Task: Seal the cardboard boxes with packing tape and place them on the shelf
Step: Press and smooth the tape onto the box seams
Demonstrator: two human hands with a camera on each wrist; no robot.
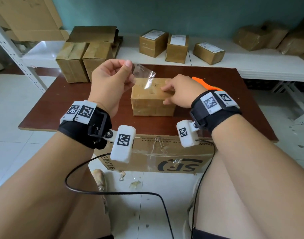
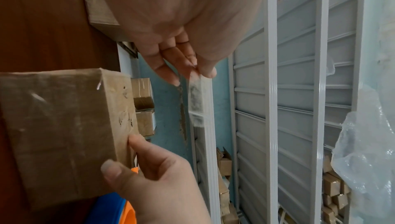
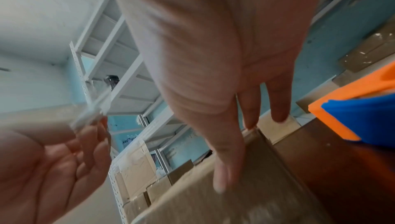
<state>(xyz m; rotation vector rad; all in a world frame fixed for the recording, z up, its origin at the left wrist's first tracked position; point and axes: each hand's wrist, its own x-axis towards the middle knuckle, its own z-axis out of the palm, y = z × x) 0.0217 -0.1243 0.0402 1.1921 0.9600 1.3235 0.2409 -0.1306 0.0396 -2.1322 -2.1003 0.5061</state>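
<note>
Overhead, a white metal shelf [image 1: 261, 66] runs along the teal wall and carries several taped cardboard parcels [image 1: 177, 48], 3 of them with white labels, likely the destination for finished boxes. Below it, a dark reddish-brown wooden surface [image 1: 65, 104] holds 2 taller brown boxes [image 1: 82, 61] at its far left and, in the middle, the small cardboard box [image 1: 152, 97] being sealed. This box is squat and brown, its faces glossy with clear tape and marked by a few small dark scuffs on top.

Next, the right hand [image 1: 179, 91] rests on the box's right edge, its grip spread, with fingers on the top and thumb against the near side, apparently to steady it. Behind that hand lies an orange and blue tape dispenser [image 1: 205, 84] on the surface.

Finally, the left hand [image 1: 109, 80] is raised just left of the box, its grip pinching a short strip of clear packing tape [image 1: 144, 75] between thumb and fingers. The strip hangs crumpled above the box's top, seemingly ready to be pressed down or discarded.
</note>
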